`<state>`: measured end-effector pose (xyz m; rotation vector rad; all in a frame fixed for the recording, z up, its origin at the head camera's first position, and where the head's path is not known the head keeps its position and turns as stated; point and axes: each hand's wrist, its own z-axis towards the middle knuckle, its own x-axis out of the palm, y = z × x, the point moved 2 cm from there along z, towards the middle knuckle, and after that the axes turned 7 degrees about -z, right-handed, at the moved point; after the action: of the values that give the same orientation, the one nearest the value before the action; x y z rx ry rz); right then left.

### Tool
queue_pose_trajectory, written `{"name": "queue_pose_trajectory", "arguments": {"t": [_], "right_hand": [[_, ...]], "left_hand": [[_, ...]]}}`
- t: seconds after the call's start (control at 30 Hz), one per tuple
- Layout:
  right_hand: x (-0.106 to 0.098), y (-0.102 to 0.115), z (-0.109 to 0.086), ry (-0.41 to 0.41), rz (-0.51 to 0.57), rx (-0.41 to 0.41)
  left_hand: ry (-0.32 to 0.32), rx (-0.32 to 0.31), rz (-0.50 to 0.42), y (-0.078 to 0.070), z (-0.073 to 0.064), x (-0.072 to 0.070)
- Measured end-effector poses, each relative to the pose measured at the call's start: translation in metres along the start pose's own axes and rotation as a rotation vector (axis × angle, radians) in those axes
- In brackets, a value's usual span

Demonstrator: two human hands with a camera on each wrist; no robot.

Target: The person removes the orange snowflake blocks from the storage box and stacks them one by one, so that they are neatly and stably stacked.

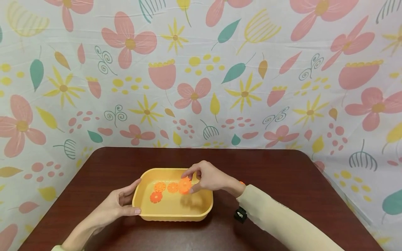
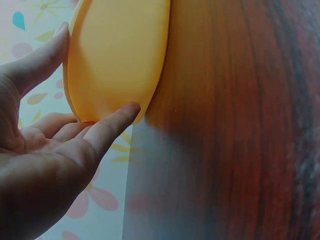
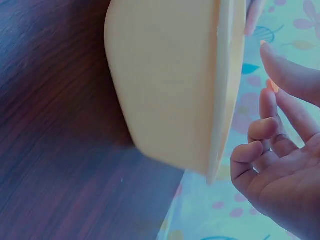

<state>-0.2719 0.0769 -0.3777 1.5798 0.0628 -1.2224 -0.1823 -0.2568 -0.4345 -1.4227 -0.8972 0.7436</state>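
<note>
A yellow plastic basin [image 1: 172, 218] stands on the table with several flat orange flower-shaped pieces [image 1: 156, 197] on its floor. My left hand [image 1: 114, 204] grips the basin's left end, thumb and fingers spread along its rim; in the left wrist view, fingers touch the basin's wall [image 2: 117, 55]. Above the basin's right half, my right hand [image 1: 210, 177] pinches a bright orange flower-shaped piece [image 1: 184, 185] between thumb and fingers. From the right wrist view, the right hand [image 3: 285, 165] is beside the basin's rim, and only slivers of orange show at its fingertips.
The dark reddish-brown wooden table [image 1: 270, 174] reaches back to a flower-print cloth [image 1: 201, 87] hanging behind it. A small orange thing [image 1: 242, 182] shows partly behind the right wrist. A black device [image 1: 240, 214] is by the right sleeve.
</note>
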Motion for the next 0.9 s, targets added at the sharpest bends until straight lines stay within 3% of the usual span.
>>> {"name": "queue_pose_trajectory", "arguments": {"t": [0.33, 0.7, 0.9], "right_hand": [[-0.020, -0.010, -0.024, -0.066, -0.027, 0.085], [-0.040, -0.028, -0.051, -0.151, -0.039, 0.078], [-0.049, -0.037, -0.068, -0.181, -0.035, 0.109]], "left_hand": [[-0.014, 0.005, 0.007, 0.000, -0.001, 0.002], [-0.022, 0.039, 0.041, -0.002, -0.001, 0.003], [-0.027, 0.024, 0.039, -0.002, -0.001, 0.004]]}}
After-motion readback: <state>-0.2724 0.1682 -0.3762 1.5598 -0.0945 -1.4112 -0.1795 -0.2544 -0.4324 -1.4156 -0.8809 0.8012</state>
